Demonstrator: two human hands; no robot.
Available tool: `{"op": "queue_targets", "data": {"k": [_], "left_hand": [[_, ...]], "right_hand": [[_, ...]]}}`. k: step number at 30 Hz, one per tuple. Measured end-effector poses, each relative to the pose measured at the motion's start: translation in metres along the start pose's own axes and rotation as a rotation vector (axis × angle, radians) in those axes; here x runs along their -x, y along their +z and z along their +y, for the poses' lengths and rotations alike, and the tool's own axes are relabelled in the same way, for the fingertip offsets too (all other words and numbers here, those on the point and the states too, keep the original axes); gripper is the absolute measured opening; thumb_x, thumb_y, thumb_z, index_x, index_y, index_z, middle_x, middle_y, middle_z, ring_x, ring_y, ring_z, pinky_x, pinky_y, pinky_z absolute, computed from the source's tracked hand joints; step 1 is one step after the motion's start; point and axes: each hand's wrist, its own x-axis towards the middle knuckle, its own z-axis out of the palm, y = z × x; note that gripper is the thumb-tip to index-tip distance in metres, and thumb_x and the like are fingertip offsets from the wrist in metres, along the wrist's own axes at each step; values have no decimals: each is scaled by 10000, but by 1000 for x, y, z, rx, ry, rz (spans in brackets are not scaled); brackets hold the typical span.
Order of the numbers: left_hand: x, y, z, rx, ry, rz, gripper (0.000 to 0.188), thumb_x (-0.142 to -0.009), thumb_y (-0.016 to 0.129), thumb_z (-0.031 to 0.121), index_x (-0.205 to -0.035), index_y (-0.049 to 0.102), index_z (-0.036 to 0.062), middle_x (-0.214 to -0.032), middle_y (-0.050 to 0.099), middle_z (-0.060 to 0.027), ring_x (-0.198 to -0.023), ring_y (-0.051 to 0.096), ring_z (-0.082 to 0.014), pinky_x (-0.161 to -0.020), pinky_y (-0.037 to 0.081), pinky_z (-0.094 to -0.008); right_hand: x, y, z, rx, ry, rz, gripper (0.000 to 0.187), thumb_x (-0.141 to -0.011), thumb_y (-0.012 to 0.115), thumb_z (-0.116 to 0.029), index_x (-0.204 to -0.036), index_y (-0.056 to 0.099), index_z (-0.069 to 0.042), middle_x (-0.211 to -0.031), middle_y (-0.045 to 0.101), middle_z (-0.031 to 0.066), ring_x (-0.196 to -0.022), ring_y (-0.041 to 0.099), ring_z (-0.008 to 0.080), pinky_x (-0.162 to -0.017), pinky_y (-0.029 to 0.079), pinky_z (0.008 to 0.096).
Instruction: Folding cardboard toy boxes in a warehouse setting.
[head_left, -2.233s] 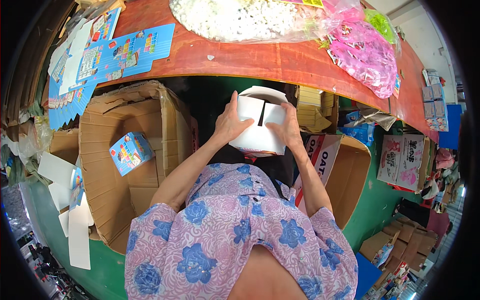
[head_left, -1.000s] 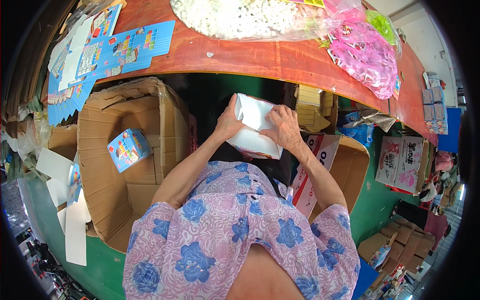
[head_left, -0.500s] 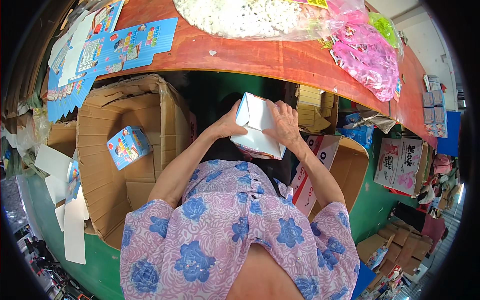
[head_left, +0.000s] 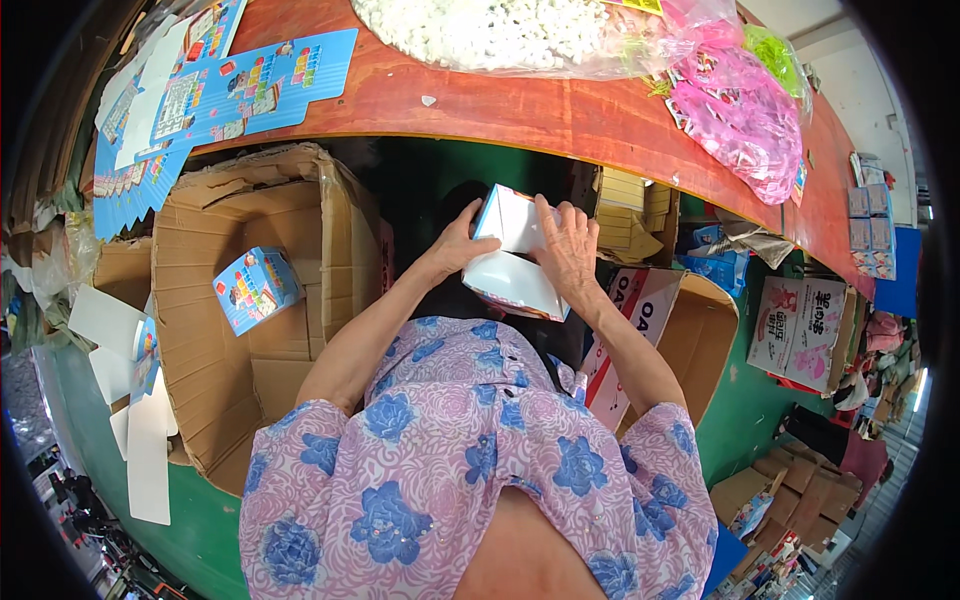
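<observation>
In front of my lap is a small carton box (head_left: 515, 283), tilted, its white panels facing up and a strip of blue print along its edge. My left hand (head_left: 458, 243) grips its left side, with the thumb lying across a white flap. On the other side my right hand (head_left: 568, 250) is closed on the box, fingers bent over the far right edge and the thumb partly hidden. A dark gap shows between two of the white panels. A similar blue printed box (head_left: 258, 291) lies inside the large brown cardboard box (head_left: 200, 385) to my left.
On the red-brown table (head_left: 480, 110) ahead lie flat blue carton blanks (head_left: 270, 85), a clear bag of small white pieces (head_left: 490, 35) and a pink plastic bag (head_left: 735, 125). An open carton (head_left: 700, 330) stands at my right. White card pieces (head_left: 150, 450) hang at far left.
The white panels have shifted on the box, and a gap between them shows more clearly. My left thumb has moved up slightly. The box stays between both hands.
</observation>
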Motion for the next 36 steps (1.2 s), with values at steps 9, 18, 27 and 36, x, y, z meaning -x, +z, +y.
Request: {"op": "queue_targets", "data": {"k": [9, 18, 27, 36], "left_hand": [[9, 14, 2, 172, -19, 259, 685, -647, 660, 206, -1195, 336, -47, -885, 538, -120, -768, 543, -167, -679, 440, -257], [13, 7, 13, 169, -117, 122, 659, -676, 645, 162, -1198, 312, -63, -1044, 496, -156, -887, 533, -182, -750, 445, -275], [12, 10, 9, 341, -140, 102, 613, -691, 666, 241, -1135, 382, -71, -910, 550, -139, -767, 564, -166, -672, 452, -253], [11, 13, 6, 410, -51, 159, 481, -739, 616, 291, -1031, 441, -48, -892, 551, -113, -777, 558, -147, -667, 455, -257]], "right_hand": [[1, -5, -3, -38, -78, -5, 770, -555, 717, -212, -1220, 335, -137, -1051, 407, 145, -1005, 379, 284, -839, 285, 406], [-7, -5, -13, -138, 82, -1, 739, -533, 728, -276, -1168, 385, -114, -1025, 421, 133, -987, 383, 278, -840, 281, 418], [-8, 2, -12, -80, 90, 6, 725, -551, 717, -275, -1168, 387, -86, -1017, 432, 131, -983, 391, 274, -826, 286, 418], [-7, -7, 7, -248, -16, -47, 634, -627, 671, -219, -1174, 402, -46, -1034, 443, 139, -972, 408, 282, -828, 317, 393]]}}
